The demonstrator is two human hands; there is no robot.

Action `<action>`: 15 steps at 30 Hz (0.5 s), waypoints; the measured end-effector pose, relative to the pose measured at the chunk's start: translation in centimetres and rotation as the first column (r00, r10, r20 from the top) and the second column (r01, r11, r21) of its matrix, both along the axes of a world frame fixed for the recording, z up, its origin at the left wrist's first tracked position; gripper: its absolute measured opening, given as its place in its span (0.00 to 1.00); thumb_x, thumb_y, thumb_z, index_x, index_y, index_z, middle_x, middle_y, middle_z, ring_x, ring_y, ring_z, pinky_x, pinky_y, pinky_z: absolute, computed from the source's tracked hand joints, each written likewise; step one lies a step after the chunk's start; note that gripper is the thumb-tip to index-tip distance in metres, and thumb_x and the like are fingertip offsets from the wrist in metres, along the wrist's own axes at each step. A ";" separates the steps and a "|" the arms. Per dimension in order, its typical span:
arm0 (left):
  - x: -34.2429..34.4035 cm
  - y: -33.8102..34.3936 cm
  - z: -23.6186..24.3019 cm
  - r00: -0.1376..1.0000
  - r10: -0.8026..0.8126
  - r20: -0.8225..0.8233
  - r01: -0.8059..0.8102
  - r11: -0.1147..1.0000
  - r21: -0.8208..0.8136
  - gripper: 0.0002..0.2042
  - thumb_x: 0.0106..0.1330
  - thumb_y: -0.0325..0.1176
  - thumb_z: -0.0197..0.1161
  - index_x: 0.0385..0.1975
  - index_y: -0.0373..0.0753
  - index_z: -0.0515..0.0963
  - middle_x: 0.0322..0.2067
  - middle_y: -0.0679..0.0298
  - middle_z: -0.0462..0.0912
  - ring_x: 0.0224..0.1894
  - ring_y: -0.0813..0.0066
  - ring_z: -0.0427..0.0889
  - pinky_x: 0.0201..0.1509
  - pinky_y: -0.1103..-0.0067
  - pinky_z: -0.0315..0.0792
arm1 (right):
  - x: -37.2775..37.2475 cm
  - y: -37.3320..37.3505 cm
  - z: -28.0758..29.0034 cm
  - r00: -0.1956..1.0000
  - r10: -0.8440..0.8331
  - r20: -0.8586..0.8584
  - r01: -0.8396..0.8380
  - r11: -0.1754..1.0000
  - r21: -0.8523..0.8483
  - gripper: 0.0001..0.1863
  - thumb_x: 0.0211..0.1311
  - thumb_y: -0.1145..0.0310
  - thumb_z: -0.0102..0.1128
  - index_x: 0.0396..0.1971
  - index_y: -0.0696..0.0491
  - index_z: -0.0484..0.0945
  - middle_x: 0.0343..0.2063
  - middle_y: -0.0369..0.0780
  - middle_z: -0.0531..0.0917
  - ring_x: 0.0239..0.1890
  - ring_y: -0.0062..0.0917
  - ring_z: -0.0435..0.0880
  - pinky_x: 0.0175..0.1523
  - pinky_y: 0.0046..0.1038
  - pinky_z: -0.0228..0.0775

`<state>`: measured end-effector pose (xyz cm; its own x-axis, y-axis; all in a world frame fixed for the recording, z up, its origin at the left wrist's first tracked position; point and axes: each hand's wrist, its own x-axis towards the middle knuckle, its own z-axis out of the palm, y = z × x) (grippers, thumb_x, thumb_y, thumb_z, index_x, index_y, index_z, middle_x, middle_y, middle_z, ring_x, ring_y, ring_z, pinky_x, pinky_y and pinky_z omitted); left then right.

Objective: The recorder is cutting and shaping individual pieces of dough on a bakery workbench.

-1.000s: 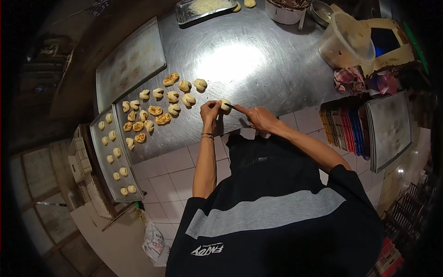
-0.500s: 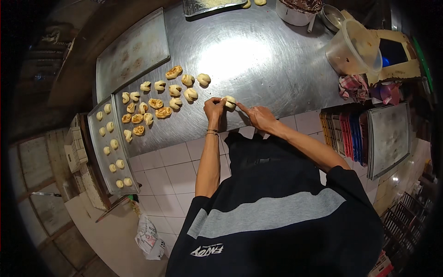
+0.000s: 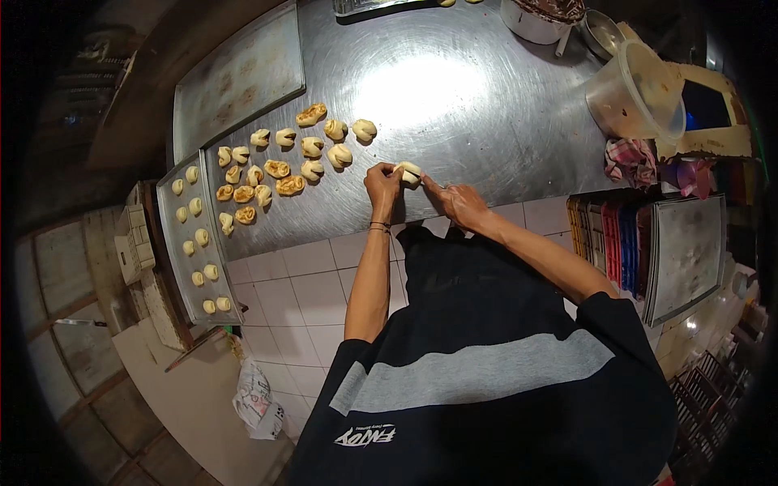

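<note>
A small pale dough roll [image 3: 412,172] rests on the steel table [image 3: 502,121] in front of me, with a dark slit along its top. My left hand [image 3: 382,187] is closed on the roll's left end, thumb and fingertips pinching it. At the roll's right side my right hand [image 3: 461,205] has its index finger stretched to the dough and the other fingers curled under; whatever those fingers grip is too small to make out. To the left lie several shaped dough pieces [image 3: 313,147], some with brown filling showing [image 3: 289,185].
A metal tray [image 3: 194,243] with small dough rolls stands along the table's left end. Another tray [image 3: 243,77] lies at the far left. Far right are a pot [image 3: 531,26], a clear plastic tub [image 3: 616,101] and a checked cloth [image 3: 630,164]. Stacked trays [image 3: 685,251] stand below right.
A dark slit now shows more plainly across the dough roll, and my right fingertip has moved slightly along its right side. The whole view has shifted a little.
</note>
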<state>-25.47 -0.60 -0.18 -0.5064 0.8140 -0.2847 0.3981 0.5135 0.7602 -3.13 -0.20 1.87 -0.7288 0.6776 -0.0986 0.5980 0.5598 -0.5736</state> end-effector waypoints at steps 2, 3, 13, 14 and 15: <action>1.2 0.0 0.3 1.000 -0.025 0.000 0.025 0.999 0.022 0.12 0.60 0.31 0.78 0.36 0.28 0.87 0.29 0.54 0.91 0.31 0.68 0.90 0.39 0.73 0.82 | 1.0 -0.1 -0.5 1.000 0.001 0.018 -0.001 1.000 -0.002 0.34 0.75 0.68 0.47 0.79 0.49 0.59 0.23 0.53 0.83 0.24 0.50 0.82 0.30 0.50 0.74; 1.3 0.7 0.6 0.999 -0.044 -0.018 0.045 0.998 0.044 0.13 0.61 0.33 0.78 0.37 0.28 0.88 0.30 0.54 0.91 0.31 0.68 0.89 0.39 0.73 0.81 | 0.7 0.6 -0.7 1.000 -0.003 -0.003 0.003 1.000 -0.030 0.34 0.75 0.68 0.47 0.79 0.47 0.59 0.22 0.52 0.83 0.23 0.49 0.81 0.30 0.49 0.73; -3.0 -1.9 -6.0 0.981 0.008 0.196 -0.023 0.997 0.073 0.15 0.66 0.36 0.76 0.46 0.32 0.85 0.37 0.59 0.90 0.38 0.72 0.87 0.45 0.75 0.81 | 15.5 0.9 3.2 0.991 0.040 0.130 -0.003 0.964 -0.267 0.38 0.63 0.78 0.51 0.74 0.36 0.70 0.21 0.52 0.82 0.24 0.49 0.81 0.35 0.49 0.73; -3.5 -2.6 -6.1 0.973 0.006 0.230 -0.031 0.994 0.107 0.18 0.68 0.36 0.74 0.53 0.33 0.83 0.41 0.58 0.89 0.41 0.71 0.87 0.47 0.74 0.81 | 17.4 1.0 2.9 0.991 0.023 0.131 0.012 0.965 -0.261 0.38 0.63 0.78 0.51 0.74 0.36 0.70 0.21 0.52 0.82 0.24 0.49 0.81 0.35 0.49 0.73; -3.2 -2.5 -5.2 0.931 -0.026 0.365 -0.035 0.987 0.160 0.26 0.73 0.37 0.69 0.66 0.34 0.72 0.50 0.51 0.85 0.47 0.67 0.86 0.50 0.72 0.81 | 19.5 1.0 1.7 0.989 -0.142 0.038 0.146 0.977 -0.158 0.40 0.61 0.80 0.51 0.75 0.35 0.70 0.23 0.53 0.83 0.26 0.49 0.82 0.37 0.49 0.75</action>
<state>-28.69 -3.12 -5.34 -0.3958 0.8623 -0.3159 0.0757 0.3734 0.9246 16.34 0.78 3.54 -0.6204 0.7493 -0.2316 0.6817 0.3692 -0.6316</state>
